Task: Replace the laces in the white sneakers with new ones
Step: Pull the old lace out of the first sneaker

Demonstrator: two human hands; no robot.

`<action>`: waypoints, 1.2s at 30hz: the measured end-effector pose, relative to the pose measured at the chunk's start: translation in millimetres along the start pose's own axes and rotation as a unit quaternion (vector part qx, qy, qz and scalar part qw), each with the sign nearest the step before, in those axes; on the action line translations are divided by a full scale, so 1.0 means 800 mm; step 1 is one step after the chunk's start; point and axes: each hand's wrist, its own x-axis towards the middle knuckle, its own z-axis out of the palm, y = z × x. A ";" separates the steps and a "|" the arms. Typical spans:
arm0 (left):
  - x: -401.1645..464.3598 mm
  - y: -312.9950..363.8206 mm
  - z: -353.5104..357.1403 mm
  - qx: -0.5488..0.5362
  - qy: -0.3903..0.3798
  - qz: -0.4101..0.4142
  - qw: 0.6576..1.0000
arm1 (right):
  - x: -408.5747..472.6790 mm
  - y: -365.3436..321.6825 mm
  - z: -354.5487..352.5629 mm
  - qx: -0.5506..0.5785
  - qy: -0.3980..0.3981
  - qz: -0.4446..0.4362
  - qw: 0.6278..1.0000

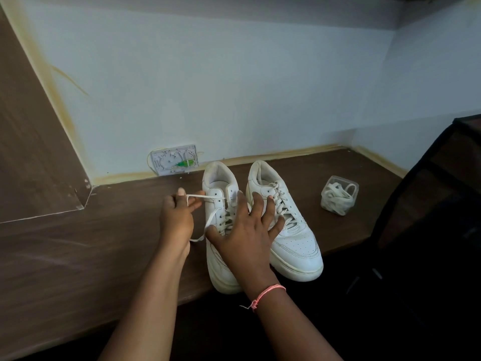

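Now our left hand (177, 212) pinches lace (208, 197) from left sneaker (221, 259) on desk (78, 251); our right hand (247, 227) flat, fingers spread over tongue. Tub (338, 195) beside right sneaker (294, 238) probably holds laces.

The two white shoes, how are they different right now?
The left sneaker is partly unlaced, its lace pulled sideways by the left hand; the right sneaker is fully laced. The right hand presses on the left sneaker and reaches the right sneaker with some fingers. Both are white, toes toward the person.
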 end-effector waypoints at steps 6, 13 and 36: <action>-0.005 0.005 0.001 -0.055 -0.011 -0.022 0.998 | 0.000 -0.001 0.000 -0.001 0.014 -0.005 1.000; -0.007 0.008 0.003 -0.087 -0.001 -0.050 0.995 | -0.001 0.001 0.002 0.003 0.041 -0.014 0.999; -0.014 0.011 -0.028 0.372 0.039 0.177 0.910 | 0.016 0.018 -0.009 0.016 0.131 -0.018 0.991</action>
